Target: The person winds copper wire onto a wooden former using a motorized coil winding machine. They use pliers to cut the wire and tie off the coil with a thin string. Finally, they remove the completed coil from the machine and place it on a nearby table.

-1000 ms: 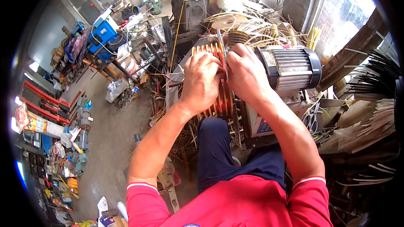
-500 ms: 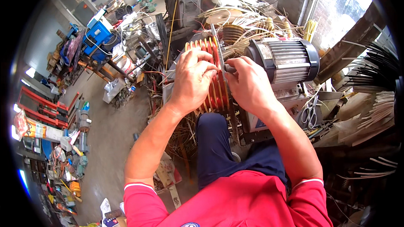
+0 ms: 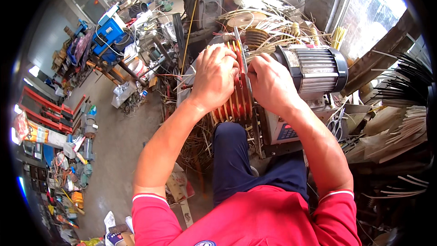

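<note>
A ribbed coil winding former [image 3: 231,105], wound with reddish copper wire between pale ridges, stands in front of me above my left knee. My left hand [image 3: 215,75] lies over its upper left part with curled fingers; what the fingertips grip is hidden under the hand. Along the former's right side runs a flat grey metal bar [image 3: 241,48]. Close against that side is my right hand [image 3: 273,84], fingers folded in with the thumb. Whatever they pinch is out of sight.
Right of the former sits a finned electric motor [image 3: 316,69] above a keypad [image 3: 287,132]. Scissors [image 3: 336,125] hang nearby. Behind lie a brown spool [image 3: 256,37] and heaped pale strips. A blue machine [image 3: 108,36] stands far left; black strips [image 3: 407,70] fan out at right.
My left hand has shifted right over the former, its fingers curling further. The right hand has moved slightly right, fingers folded tighter. More of the keypad shows.
</note>
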Available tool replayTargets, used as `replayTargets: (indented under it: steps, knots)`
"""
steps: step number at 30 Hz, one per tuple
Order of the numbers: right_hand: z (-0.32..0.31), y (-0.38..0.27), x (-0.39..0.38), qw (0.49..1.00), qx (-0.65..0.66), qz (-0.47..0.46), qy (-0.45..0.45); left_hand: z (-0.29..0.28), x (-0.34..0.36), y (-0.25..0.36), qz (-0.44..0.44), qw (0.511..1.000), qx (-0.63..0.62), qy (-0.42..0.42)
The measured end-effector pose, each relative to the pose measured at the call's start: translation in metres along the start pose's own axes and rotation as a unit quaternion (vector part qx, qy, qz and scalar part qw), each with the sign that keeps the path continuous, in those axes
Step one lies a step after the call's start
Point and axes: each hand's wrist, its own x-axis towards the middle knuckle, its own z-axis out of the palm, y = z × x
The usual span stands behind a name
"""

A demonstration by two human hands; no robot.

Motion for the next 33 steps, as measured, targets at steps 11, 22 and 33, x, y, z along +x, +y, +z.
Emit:
replayTargets:
  steps: [11,22,33]
  knots:
    - [-0.001,0.016,0.033,0.974,-0.109,-0.199,-0.001,0.004,-0.003,0.003,-0.026,0.998,-0.063,-0.008]
    - [-0.005,-0.013,0.005,0.997,-0.053,-0.046,-0.042,-0.012,0.031,-0.025,-0.015,0.985,-0.09,-0.149]
    - [-0.006,0.004,0.013,0.99,-0.099,-0.105,0.004,-0.011,0.023,-0.02,-0.022,0.982,-0.139,-0.129]
